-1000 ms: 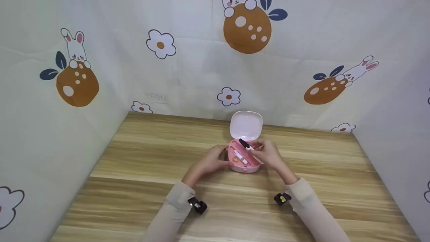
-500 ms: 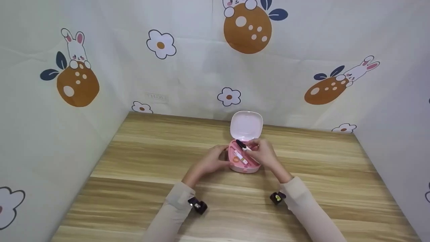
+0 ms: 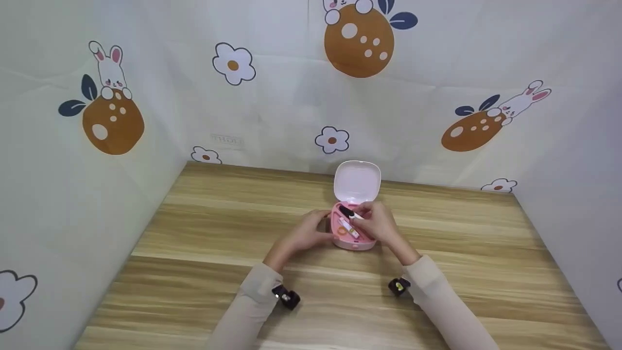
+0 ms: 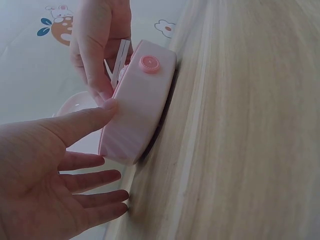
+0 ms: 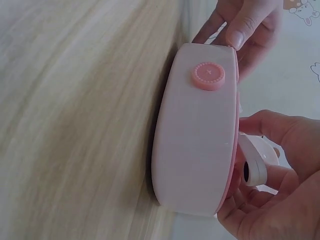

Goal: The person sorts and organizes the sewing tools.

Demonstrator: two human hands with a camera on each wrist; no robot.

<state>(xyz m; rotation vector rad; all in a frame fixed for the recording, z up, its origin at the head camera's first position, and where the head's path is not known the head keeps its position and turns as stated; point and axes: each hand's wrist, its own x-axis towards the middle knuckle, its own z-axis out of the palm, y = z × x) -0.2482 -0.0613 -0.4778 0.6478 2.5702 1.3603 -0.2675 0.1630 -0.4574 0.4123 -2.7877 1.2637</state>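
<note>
A pink-and-white box (image 3: 355, 246) stands with its lid (image 3: 357, 181) raised at the back of the table. My left hand (image 3: 309, 231) steadies its left side, the thumb (image 4: 95, 120) against the rim and the other fingers nearly straight. Between thumb and fingers, my right hand (image 3: 378, 222) pinches small thread snips with a black tip (image 3: 346, 211) and white handles (image 5: 256, 162). They lie slanted low over the box's inside. Left of the snips, inside the box, are a white-and-pink stick-like item (image 3: 349, 227) and an orange ring (image 3: 342, 231).
A round pink button-like catch (image 5: 208, 75) sits on the box's front wall. The wooden table (image 3: 233, 218) spreads around the box, and a printed cloth wall (image 3: 272, 107) rises close behind the lid. Each wrist carries a small black camera (image 3: 287, 297).
My right hand has shifted left and slightly down, bringing the snips deeper over the inside of the box. The left hand and the box look unmoved.
</note>
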